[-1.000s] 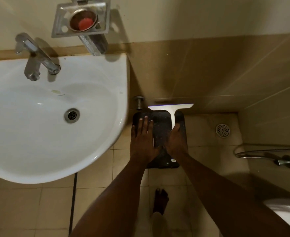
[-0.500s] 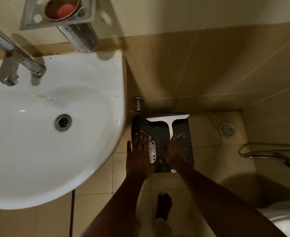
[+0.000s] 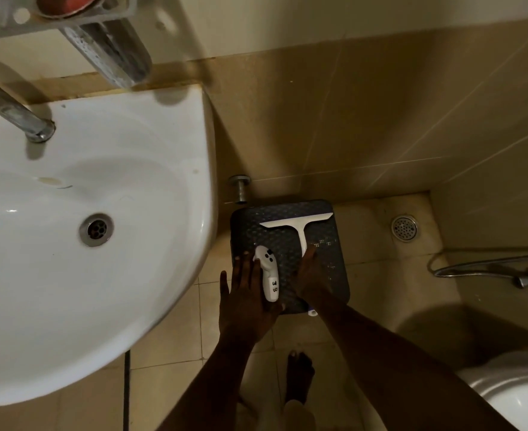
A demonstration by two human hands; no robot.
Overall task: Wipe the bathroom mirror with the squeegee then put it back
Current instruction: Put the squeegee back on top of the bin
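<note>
The squeegee (image 3: 300,227) lies flat on the dark stool (image 3: 331,275), at 3 o'clock from the sink (image 3: 194,244). Its handle points to 6 o'clock, easy to reach. The right hand (image 3: 310,275) covers the handle, fingers close together; I cannot tell if they wrap it. The left hand (image 3: 247,303) holds a white controller (image 3: 268,275).

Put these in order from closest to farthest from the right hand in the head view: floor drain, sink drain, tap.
1. Floor drain, on the floor tiles just right of the right hand.
2. Sink drain, in the basin off to the left.
3. Tap, at the far left edge, above the basin.
</note>
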